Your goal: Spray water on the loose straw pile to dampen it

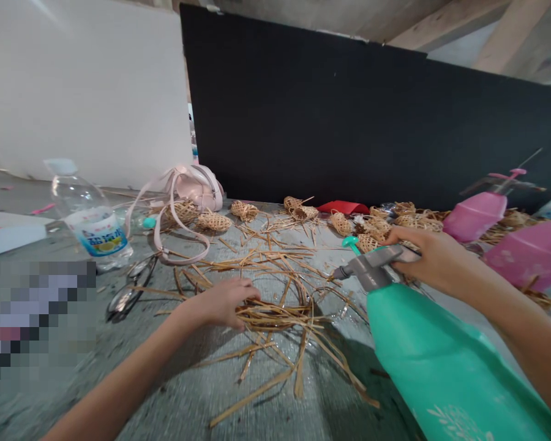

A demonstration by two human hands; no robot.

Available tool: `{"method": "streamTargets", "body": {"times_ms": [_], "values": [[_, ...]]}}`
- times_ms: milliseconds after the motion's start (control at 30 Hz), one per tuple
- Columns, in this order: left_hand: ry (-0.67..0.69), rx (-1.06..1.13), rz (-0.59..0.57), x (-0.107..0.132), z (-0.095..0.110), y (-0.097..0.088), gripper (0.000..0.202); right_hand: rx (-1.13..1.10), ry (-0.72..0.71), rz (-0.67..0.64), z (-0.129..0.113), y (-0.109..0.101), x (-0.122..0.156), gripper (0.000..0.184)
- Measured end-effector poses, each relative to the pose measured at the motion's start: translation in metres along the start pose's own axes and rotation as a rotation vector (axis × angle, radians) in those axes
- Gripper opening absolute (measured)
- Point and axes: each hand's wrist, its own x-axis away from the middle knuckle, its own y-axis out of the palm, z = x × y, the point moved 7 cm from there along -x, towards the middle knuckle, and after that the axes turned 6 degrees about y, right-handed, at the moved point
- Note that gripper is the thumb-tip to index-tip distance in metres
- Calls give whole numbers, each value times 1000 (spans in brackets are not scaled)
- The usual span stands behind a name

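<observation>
The left hand (pixel 223 303) closes on a loose, messy bunch of dry straw strips (pixel 275 315), while the right hand (pixel 429 260) grips a teal spray bottle (pixel 422 349) at lower right.

Bright, diffuse light, no hard glare; soft shadow fell from the teal spray bottle (pixel 422 361) across the surface (pixel 174 392). Wide-angle bend warped the edges; pixelated block (pixel 37 318) lower left.

1 head-worn camera looks forward and down at the left hand (pixel 223 303) and right hand (pixel 425 257), facing a black board (pixel 330 110).
</observation>
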Motion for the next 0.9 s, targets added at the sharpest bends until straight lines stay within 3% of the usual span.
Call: {"method": "streamTargets", "body": {"times_ms": [167,367,767,900], "values": [[6,18,-3,0,-1,1,50,-5,48,4,9,-4,0,17],[11,27,4,1,1,-1,49,32,75,-3,3,-3,0,18],[43,-3,-14,0,2,2,40,15,-79,0,-12,0,11,46],[57,7,-3,1,2,2,34,-56,-89,10,-15,-2,8,40]]}}
